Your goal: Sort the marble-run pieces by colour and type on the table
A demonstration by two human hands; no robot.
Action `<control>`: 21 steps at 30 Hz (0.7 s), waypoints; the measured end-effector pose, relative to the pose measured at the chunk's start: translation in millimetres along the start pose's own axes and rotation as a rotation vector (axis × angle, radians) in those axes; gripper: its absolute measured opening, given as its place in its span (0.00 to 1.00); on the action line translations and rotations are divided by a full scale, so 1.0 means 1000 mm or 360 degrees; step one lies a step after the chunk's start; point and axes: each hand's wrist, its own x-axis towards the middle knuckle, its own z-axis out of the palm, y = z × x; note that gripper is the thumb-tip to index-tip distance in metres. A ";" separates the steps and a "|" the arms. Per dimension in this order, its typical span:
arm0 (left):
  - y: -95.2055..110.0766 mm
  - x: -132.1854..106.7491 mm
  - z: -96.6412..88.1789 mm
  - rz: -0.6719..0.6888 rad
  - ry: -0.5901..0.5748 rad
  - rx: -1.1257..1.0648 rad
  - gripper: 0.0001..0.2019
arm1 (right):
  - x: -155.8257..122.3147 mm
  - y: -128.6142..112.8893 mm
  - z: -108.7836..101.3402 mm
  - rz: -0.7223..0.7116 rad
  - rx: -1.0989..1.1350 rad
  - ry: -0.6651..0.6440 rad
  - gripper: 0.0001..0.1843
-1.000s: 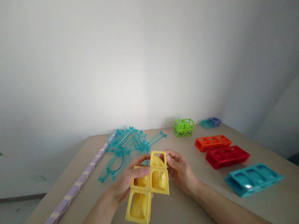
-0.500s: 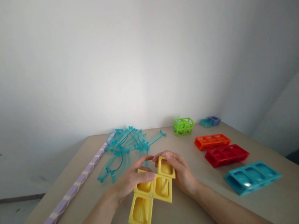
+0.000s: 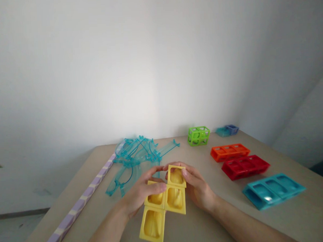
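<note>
Low in the middle of the frame, both hands hold a yellow block piece (image 3: 175, 199) made of four open, joined cells, raised just above the tabletop (image 3: 302, 218). The left hand (image 3: 142, 195) comes in from the lower left, its grip closed on the left cells with the thumb laid across the top edge. The right hand (image 3: 199, 190) comes in from the lower right, its grip pinching the topmost cell between thumb and fingertips. Right behind the hands, toward the centre left, lies a heap of clear teal track pieces (image 3: 133, 158), partly hidden by the left fingers. A pale purple strip (image 3: 81, 200) runs along the tabletop's left edge. On the right side three long blocks lie in a row, well apart from the hands: an orange block (image 3: 229, 152), a red block (image 3: 245, 166) and a teal block (image 3: 273, 191). Farther back stand a green cage block (image 3: 198, 135), a small teal piece (image 3: 222, 132) and a small blue piece (image 3: 232, 129), near the white wall (image 3: 148, 64).
</note>
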 end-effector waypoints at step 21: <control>0.001 0.002 0.001 0.0017 0.0075 -0.0407 0.21 | -0.001 0.006 0.003 -0.0194 -0.0142 0.0060 0.23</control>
